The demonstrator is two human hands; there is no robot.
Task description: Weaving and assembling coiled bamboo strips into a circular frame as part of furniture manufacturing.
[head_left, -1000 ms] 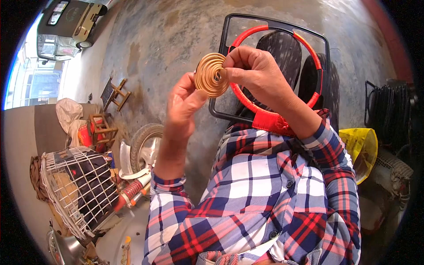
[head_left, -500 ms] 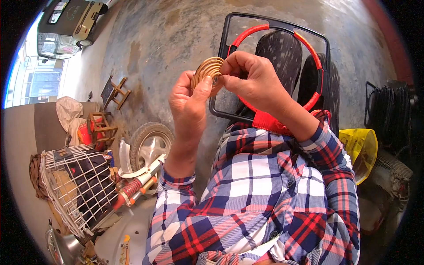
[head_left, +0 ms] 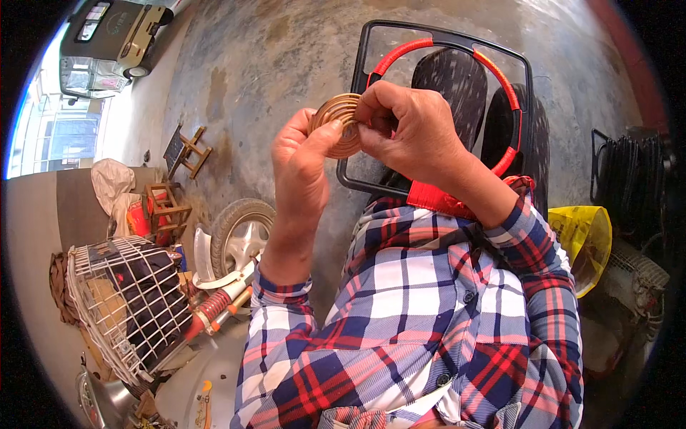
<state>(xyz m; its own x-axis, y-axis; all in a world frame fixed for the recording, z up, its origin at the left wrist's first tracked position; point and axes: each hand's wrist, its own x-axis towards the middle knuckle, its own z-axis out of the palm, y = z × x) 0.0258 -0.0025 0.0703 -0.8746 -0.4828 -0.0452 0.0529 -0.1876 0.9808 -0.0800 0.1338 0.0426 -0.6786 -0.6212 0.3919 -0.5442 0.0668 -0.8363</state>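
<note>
Between my hands is a round golden-tan coil of concentric rings (head_left: 336, 118), tilted and facing partly right. My left hand (head_left: 304, 146) grips its left side, the thumb lying across its front and the fingers behind. At the coil's right edge my right hand (head_left: 411, 129) is closed, fingertips pinched near the rings; whatever they pinch is too small or hidden to make out. Under my hands, across my lap, lies a black rectangular metal frame (head_left: 530, 93) with a red-wrapped ring (head_left: 500, 75) inside it.
At the left are a wheel with a tyre (head_left: 227, 223), a white wire basket (head_left: 118, 293) of dark items, a red shock absorber (head_left: 212, 307), and small wooden stools (head_left: 189, 150). A yellow bag (head_left: 582, 232) stands on the right. A vehicle (head_left: 107, 39) is parked at the far left.
My right fingers have shifted slightly along the coil's edge and curled more. My left hand and the coil have moved a touch to the left, still gripped.
</note>
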